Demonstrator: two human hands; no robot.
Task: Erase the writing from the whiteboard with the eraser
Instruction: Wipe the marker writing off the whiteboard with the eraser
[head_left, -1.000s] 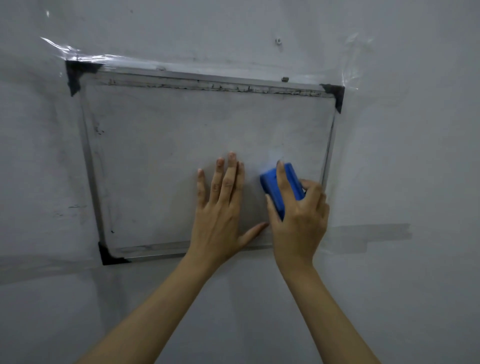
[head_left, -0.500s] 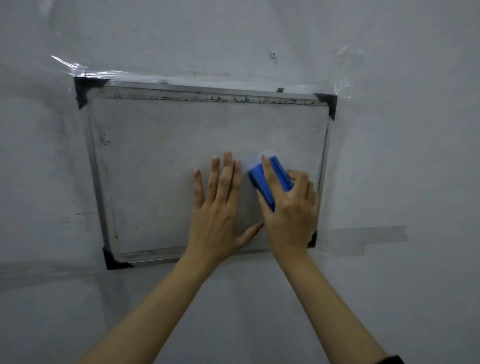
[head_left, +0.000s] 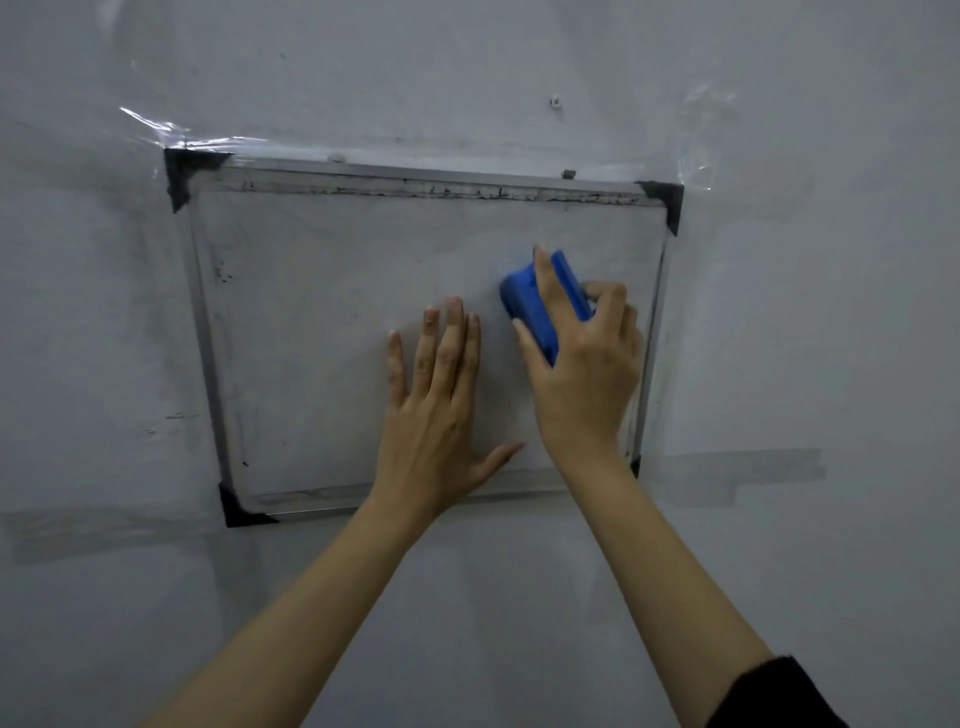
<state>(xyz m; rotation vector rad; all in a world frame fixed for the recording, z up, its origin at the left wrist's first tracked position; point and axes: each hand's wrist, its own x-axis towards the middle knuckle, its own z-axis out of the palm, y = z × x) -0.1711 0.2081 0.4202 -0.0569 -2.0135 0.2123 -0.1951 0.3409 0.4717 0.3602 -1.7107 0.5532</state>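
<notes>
A small whiteboard with a metal frame and black corner pieces is fixed to a grey wall. Its surface looks grey and smudged, with dark marker residue along the top edge and small marks near the left edge. My right hand grips a blue eraser and presses it on the board's right half. My left hand lies flat on the board's lower middle, fingers spread, just left of the eraser.
Clear tape runs along the board's top edge and corners. A darker painted patch lies on the wall right of the board's lower corner. A small screw sits in the wall above.
My right hand has slid the eraser up the board's right half, after a small shift left. My left hand stays flat in the same spot. The camera view has shifted slightly.
</notes>
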